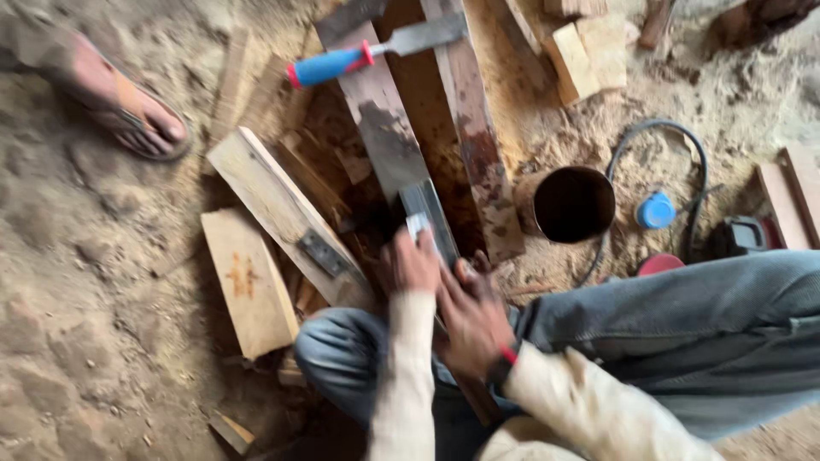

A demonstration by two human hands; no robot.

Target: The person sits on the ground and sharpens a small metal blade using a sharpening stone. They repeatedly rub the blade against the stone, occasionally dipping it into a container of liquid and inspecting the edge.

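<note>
Upper left there's someone's sandalled foot (128,102) on the sawdust, pale planks (273,205) below it. Centre frame, the left hand (414,265) has its fingers curled onto a small whitish block (418,225) pressed on a dark metal blade (431,218), while the right hand (472,320) lies flat-ish just beside it, grip unclear. A blue-handled chisel (376,51) sits up top, rusty can (568,203) on the right.
</note>
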